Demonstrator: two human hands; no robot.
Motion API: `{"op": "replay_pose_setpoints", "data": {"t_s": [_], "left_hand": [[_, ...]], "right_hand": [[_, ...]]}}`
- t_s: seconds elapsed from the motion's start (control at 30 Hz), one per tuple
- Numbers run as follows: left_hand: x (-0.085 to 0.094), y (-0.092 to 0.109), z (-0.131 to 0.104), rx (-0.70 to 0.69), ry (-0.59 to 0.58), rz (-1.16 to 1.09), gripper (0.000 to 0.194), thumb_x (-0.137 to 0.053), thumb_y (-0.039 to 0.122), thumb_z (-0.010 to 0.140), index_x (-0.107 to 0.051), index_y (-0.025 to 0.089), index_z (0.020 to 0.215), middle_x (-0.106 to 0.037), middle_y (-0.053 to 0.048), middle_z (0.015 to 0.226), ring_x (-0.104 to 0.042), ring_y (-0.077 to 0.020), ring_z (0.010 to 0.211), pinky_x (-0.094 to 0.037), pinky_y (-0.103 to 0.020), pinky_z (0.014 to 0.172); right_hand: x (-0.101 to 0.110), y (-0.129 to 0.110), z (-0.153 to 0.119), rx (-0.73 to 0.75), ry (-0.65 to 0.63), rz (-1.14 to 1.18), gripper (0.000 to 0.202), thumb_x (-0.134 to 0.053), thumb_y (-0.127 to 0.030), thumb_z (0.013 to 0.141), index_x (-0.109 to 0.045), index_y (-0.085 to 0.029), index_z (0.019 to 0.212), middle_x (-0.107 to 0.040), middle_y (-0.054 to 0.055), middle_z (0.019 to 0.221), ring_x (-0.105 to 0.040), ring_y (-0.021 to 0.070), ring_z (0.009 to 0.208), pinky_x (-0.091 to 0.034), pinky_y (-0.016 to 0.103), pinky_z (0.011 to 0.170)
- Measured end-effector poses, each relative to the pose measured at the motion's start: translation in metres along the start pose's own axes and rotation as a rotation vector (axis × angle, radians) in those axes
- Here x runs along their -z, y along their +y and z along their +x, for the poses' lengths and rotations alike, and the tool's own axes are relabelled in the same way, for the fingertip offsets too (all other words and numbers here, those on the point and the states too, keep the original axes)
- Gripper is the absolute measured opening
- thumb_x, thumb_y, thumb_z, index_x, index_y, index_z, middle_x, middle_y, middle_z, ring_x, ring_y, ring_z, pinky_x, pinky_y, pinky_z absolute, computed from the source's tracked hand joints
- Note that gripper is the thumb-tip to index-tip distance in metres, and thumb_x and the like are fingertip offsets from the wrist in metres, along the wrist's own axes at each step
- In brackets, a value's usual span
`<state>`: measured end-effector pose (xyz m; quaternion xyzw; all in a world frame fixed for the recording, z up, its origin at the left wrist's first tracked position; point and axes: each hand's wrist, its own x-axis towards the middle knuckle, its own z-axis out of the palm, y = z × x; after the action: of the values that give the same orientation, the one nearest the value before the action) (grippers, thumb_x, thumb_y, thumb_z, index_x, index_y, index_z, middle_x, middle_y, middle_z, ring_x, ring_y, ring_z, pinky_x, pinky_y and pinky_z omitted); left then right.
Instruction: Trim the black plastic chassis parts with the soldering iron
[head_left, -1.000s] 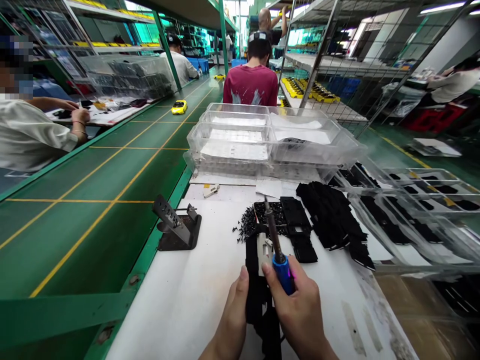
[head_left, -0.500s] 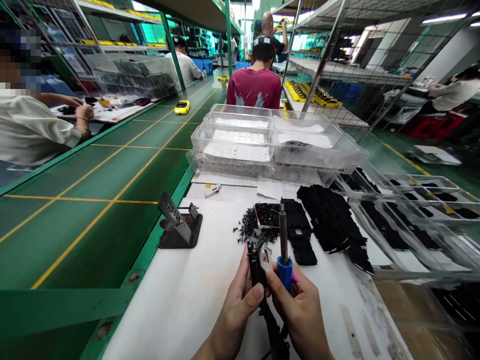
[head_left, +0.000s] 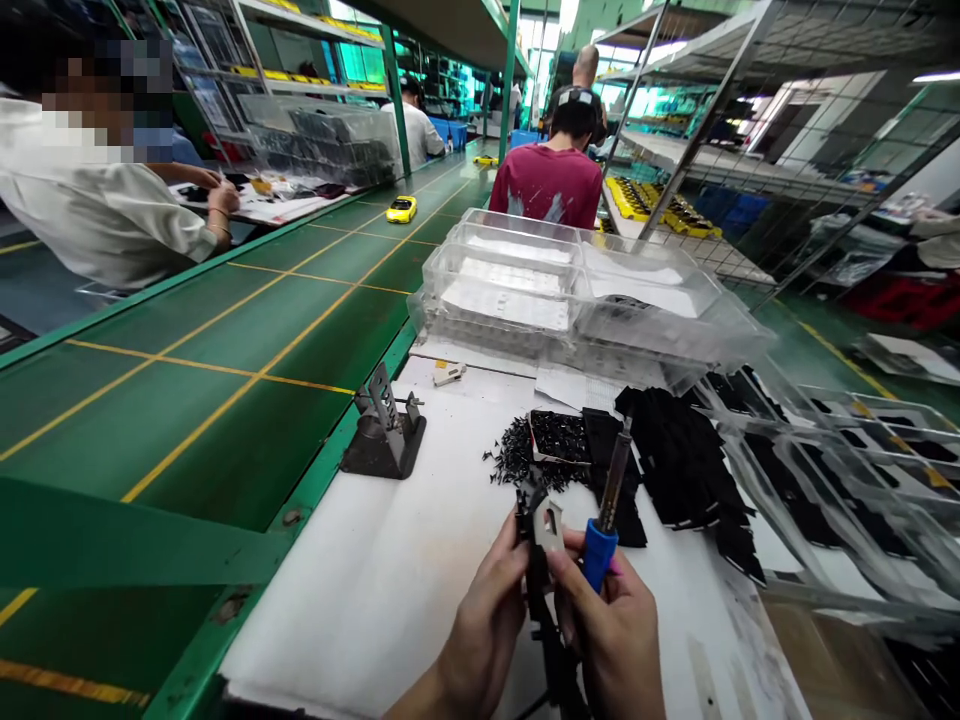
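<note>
Fingers of my left hand [head_left: 487, 600] are wrapped round a long black plastic part [head_left: 541, 590], held over the white worktop. In my right hand [head_left: 611, 610] is a soldering iron [head_left: 604, 540] with a blue handle, its tip pointing up and away. The thumb and fingertips of that same hand also pinch a small light-grey piece with a slot [head_left: 550, 520] against the black part. Just beyond both hands lies a heap of tiny black pieces [head_left: 514, 450], partly around a shallow box [head_left: 561, 437] full of them.
A metal iron stand [head_left: 386, 440] sits at the worktop's left edge, beside the green conveyor [head_left: 300, 330] carrying a yellow toy car [head_left: 401, 209]. Stacked clear trays [head_left: 510, 290] stand at the back. Black strips [head_left: 675, 460] lie on the right. Co-workers sit at left and ahead.
The view has swung a little left. The soldering iron now leans right instead of standing upright. The light-grey piece shows more fully at the black part, and my left thumb has shifted upward.
</note>
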<state>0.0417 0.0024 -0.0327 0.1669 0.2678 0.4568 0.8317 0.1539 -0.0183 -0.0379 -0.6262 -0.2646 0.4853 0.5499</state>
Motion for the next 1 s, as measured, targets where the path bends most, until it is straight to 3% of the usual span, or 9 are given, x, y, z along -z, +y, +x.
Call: {"op": "replay_pose_setpoints", "data": {"t_s": [0.13, 0.23, 0.37, 0.6, 0.83, 1.0], "left_hand": [[0.002, 0.004, -0.006, 0.062, -0.025, -0.123, 0.052, -0.05, 0.052, 0.093, -0.062, 0.018, 0.131, -0.064, -0.011, 0.133, -0.045, -0.0336, 0.135, -0.03, -0.048, 0.116], [0.0, 0.012, -0.009, 0.114, -0.1, -0.124, 0.066, -0.049, 0.063, 0.089, -0.06, 0.016, 0.134, -0.066, -0.014, 0.13, -0.048, -0.0363, 0.133, -0.03, -0.05, 0.116], [-0.004, 0.02, -0.01, 0.138, -0.098, -0.124, 0.068, -0.047, 0.063, 0.089, -0.058, 0.014, 0.136, -0.069, -0.014, 0.125, -0.052, -0.0359, 0.13, -0.032, -0.049, 0.115], [-0.011, 0.019, -0.009, 0.151, 0.025, -0.136, 0.066, -0.038, 0.059, 0.094, -0.056, 0.013, 0.137, -0.072, -0.014, 0.119, -0.057, -0.0334, 0.125, -0.038, -0.045, 0.112], [-0.016, 0.018, -0.011, 0.204, 0.05, -0.112, 0.07, -0.038, 0.064, 0.092, -0.058, 0.013, 0.135, -0.073, -0.014, 0.116, -0.061, -0.0336, 0.12, -0.041, -0.046, 0.109], [-0.017, 0.018, -0.012, 0.249, 0.06, -0.051, 0.074, -0.042, 0.069, 0.088, -0.063, 0.012, 0.13, -0.074, -0.015, 0.11, -0.063, -0.0351, 0.116, -0.045, -0.047, 0.105]], "right_hand": [[-0.007, 0.0, -0.006, 0.034, 0.0, -0.055, 0.043, -0.081, -0.046, 0.071, -0.069, -0.016, 0.099, -0.072, 0.006, 0.08, -0.067, 0.0198, 0.068, -0.056, 0.029, 0.063], [-0.014, -0.005, -0.01, 0.029, -0.054, -0.03, 0.041, -0.078, -0.046, 0.074, -0.066, -0.017, 0.101, -0.06, -0.001, 0.066, -0.056, 0.0134, 0.054, -0.048, 0.023, 0.049], [-0.018, -0.018, -0.016, 0.013, -0.073, -0.021, 0.037, -0.076, -0.046, 0.077, -0.062, -0.019, 0.097, -0.055, -0.004, 0.063, -0.041, 0.0082, 0.045, -0.035, 0.02, 0.039], [-0.018, -0.021, -0.021, 0.132, -0.006, -0.114, 0.029, -0.071, -0.045, 0.082, -0.062, -0.019, 0.094, -0.059, -0.002, 0.071, -0.053, 0.0121, 0.06, -0.047, 0.021, 0.056], [-0.014, -0.012, -0.024, 0.259, 0.0, -0.245, 0.025, -0.067, -0.041, 0.086, -0.055, -0.021, 0.078, -0.045, -0.006, 0.059, -0.042, 0.01, 0.051, -0.038, 0.021, 0.047], [-0.015, -0.007, -0.027, 0.267, 0.043, -0.267, 0.029, -0.066, -0.042, 0.087, -0.05, -0.022, 0.072, -0.044, -0.006, 0.056, -0.042, 0.01, 0.048, -0.037, 0.02, 0.044]]}}
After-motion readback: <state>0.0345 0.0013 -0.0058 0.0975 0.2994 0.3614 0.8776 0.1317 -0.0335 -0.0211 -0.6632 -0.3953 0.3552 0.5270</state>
